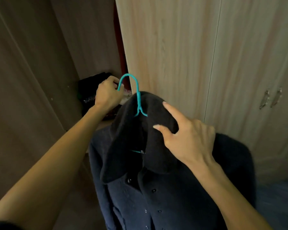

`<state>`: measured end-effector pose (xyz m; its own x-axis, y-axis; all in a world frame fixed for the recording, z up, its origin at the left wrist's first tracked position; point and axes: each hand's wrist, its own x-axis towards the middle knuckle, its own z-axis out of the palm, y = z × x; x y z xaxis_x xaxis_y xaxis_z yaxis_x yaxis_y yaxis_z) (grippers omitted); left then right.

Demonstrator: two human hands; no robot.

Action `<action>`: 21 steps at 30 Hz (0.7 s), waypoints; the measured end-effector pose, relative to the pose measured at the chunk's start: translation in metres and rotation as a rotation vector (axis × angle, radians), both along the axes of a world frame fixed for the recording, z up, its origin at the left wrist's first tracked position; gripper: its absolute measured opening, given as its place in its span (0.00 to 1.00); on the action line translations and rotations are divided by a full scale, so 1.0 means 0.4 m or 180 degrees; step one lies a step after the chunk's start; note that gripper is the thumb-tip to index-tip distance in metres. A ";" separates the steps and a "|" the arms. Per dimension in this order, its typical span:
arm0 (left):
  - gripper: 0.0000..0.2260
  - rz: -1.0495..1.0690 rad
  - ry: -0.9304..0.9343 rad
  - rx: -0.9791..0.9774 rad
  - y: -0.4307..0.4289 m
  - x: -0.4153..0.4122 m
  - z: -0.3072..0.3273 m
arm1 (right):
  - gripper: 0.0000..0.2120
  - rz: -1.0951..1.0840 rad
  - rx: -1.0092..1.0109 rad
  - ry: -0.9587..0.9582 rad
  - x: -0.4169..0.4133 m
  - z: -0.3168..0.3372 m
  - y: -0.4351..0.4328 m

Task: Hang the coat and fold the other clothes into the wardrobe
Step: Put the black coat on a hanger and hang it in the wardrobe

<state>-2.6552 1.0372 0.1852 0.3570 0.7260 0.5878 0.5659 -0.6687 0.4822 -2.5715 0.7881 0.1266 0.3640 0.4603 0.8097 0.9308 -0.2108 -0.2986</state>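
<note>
The coat (156, 188), a dark navy one with a row of small dark buttons (153, 190) down its front, is hanging in the air in the middle of the scene, in front of the wardrobe (40, 63) and near the person. It is sitting on a teal hanger (137, 90), whose neck is running up out of the raised collar (140, 138) and whose hook is curving over to the left. The left hand (109, 92) is reaching in from the near left and gripping the end of that hook, with its fingers curled tightly round it and taking the garment's weight. The right hand (189, 141) is coming in from the near right and resting on the right side of the collar, with index finger and thumb stretched out flat on the cloth. Its other fingers are tucked out of sight, so I cannot tell whether they are gripping any fabric. A size label (140, 151) reading XL is showing inside the neck. Farther back, inside the open dark brown compartment, a heap of dark clothes (90, 87) is lying just behind the left hand. To the right, the pale wood-grain doors (173, 47) are standing shut, with a pair of metal handles (271, 98) at the far right.
</note>
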 end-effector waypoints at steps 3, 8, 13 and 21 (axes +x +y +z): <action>0.16 0.0132 0.0167 -0.0061 0.067 0.054 0.008 | 0.27 0.0008 -0.0051 0.0007 0.026 0.017 0.038; 0.23 0.0237 0.0934 0.0204 0.193 0.115 0.026 | 0.27 -0.0194 -0.0116 0.0035 0.059 0.020 0.112; 0.31 0.0069 0.1273 0.0378 0.273 0.189 0.044 | 0.27 -0.0569 -0.0125 0.0057 0.059 0.033 0.193; 0.29 -0.0437 0.0618 0.0028 0.326 0.265 0.029 | 0.27 -0.1055 -0.0161 0.0061 0.039 0.052 0.278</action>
<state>-2.5493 1.1676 0.1968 0.5590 0.6580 0.5045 0.5510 -0.7495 0.3671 -2.5559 0.8993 0.1473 0.5157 0.3536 0.7804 0.8033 -0.5163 -0.2969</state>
